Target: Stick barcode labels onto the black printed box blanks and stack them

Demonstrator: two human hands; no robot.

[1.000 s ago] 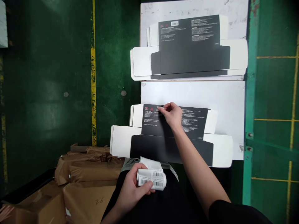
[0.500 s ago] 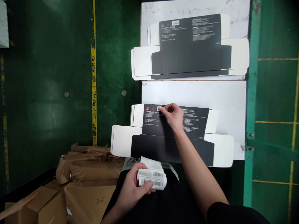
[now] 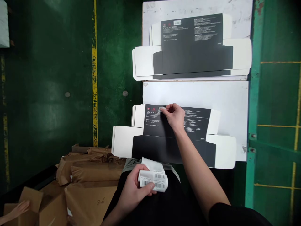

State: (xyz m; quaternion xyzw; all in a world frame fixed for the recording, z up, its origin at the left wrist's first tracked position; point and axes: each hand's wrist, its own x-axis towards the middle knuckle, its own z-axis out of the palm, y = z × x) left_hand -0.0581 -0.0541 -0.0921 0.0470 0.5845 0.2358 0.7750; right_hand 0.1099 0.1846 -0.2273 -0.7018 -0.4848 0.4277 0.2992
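Head view: right hand [image 3: 175, 116] is at the top edge of the near box blank [image 3: 174, 150], thumb and forefinger pinched together on a small white label [image 3: 160, 109] beside the red logo. Label lies at the panel surface, partly covered by fingertips; cannot tell if it is fully stuck down. Left hand [image 3: 138, 186] is wrapped round a roll of barcode labels [image 3: 160, 180] in front of the lap, thumb over the printed side, hands well apart. Far box blank [image 3: 192, 58] lies flat on the white boards [image 3: 195, 92], its barcode sticker [image 3: 177, 22] already on in a similar spot, no hand near it. So progress, as judged: far top blank labelled; near one mid-placement, with pressing down and release not yet done. Doubled flap edges at left suggest more blanks under both top ones; count and labelling of those can't be told. Several barcodes show on the roll, so labels remain. Lower left: brown-wrapped packages [image 3: 94, 172], plus a co-worker's hand [image 3: 23, 207] at an open carton [image 3: 51, 207], separate from this work.
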